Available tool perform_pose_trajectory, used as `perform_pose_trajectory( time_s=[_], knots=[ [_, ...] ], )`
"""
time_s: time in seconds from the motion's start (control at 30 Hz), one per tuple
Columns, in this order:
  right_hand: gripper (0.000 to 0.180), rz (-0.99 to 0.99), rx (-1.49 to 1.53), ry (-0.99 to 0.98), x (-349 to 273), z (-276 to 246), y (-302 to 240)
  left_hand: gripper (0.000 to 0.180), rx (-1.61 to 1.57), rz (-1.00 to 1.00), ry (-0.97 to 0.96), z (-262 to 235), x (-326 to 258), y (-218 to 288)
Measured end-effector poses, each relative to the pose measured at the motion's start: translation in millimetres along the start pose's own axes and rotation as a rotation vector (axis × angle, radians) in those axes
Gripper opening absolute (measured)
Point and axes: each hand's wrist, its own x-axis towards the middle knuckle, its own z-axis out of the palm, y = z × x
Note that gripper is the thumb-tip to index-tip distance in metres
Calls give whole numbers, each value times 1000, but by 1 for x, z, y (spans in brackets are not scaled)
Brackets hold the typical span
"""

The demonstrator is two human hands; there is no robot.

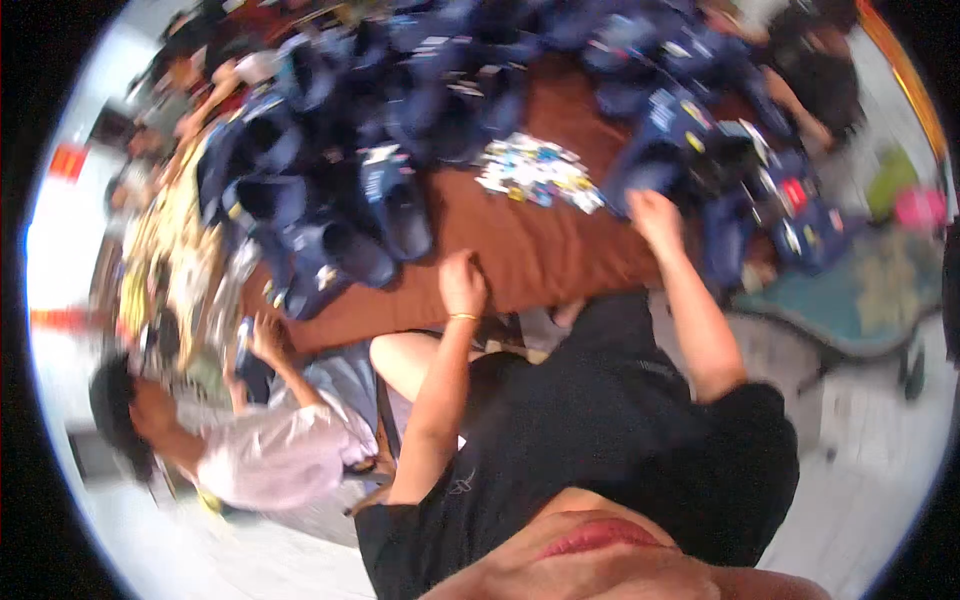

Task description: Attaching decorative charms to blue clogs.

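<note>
My right hand (655,218) is closed at the near edge of a navy slipper (648,165) on the right side of the table, and its fingers seem to grip that edge. Over the brown cloth (545,235), my left hand (462,285) sits near the table's front edge; blur hides whether its fingers hold anything. Between and beyond my hands lies a loose heap of small white, blue and yellow pieces (540,172), too smeared to name. Left of the heap, another navy slipper (397,205) points toward me.
Many navy slippers (340,250) crowd the table's left and far sides. A co-worker in a pale shirt (285,455) sits at my left, hands by the table's corner. Another person in dark clothes (815,75) is at the far right. A worn green stool (850,290) stands at my right.
</note>
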Motion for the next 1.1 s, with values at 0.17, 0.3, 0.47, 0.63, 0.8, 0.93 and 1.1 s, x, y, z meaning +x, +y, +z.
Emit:
perform_pose_trajectory(
  time_s=[0.17, 0.3, 0.47, 0.63, 0.8, 0.93, 1.1],
  knots=[
    [53, 32, -73, 205, 19, -55, 57, 21, -34, -16, 39, 21, 9, 21],
    [61, 228, -44, 87, 54, -39, 82, 29, -46, -80, 39, 15, -15, 15],
    [62, 3, -413, 256, 103, -33, 119, 42, -49, -143, 41, 16, -4, 19],
    [57, -8, -449, 317, 72, -44, 66, 57, -50, -229, 50, 20, 19, 7],
    [50, -142, -289, 206, 43, -47, 43, 68, -102, -351, -10, 7, 29, -4],
    [42, -402, -240, 105, 12, -35, 23, 56, -203, -332, -10, 0, 27, 6],
    [39, -527, -381, -127, -53, 26, -39, 37, -396, -403, 198, -24, 29, 39]
  ],
)
